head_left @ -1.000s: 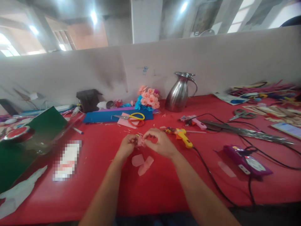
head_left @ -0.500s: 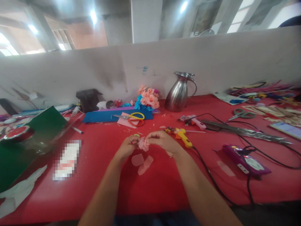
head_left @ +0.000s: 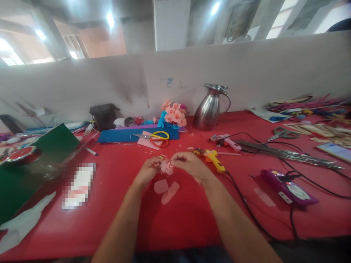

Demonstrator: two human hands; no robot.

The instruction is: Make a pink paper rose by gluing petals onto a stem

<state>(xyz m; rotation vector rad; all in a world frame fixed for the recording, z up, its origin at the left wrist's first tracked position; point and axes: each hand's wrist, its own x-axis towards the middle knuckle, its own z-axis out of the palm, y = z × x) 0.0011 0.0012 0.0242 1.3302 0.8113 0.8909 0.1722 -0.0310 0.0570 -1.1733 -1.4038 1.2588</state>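
Note:
A small pink paper flower (head_left: 167,167) is held between my two hands over the red table (head_left: 175,223). My left hand (head_left: 148,171) pinches it from the left side, with a bit of green showing by the fingertips. From the right, the fingertips of my right hand (head_left: 189,164) close on its petals. Two loose pink petal pieces (head_left: 170,192) lie on the table just below the flower. Right of my right hand rests a yellow glue gun (head_left: 217,162) with a black cord.
Behind stand a metal jug (head_left: 210,107) and a bunch of pink flowers (head_left: 174,114). Yellow-and-red-handled scissors (head_left: 159,136) lie on a blue sheet (head_left: 117,135). At right are a purple power strip (head_left: 287,188), cords and wires (head_left: 290,155); at left, a green board (head_left: 52,149).
The flower has turned slightly between my fingertips, and its petals show from a different side. Both hands stay in nearly the same place.

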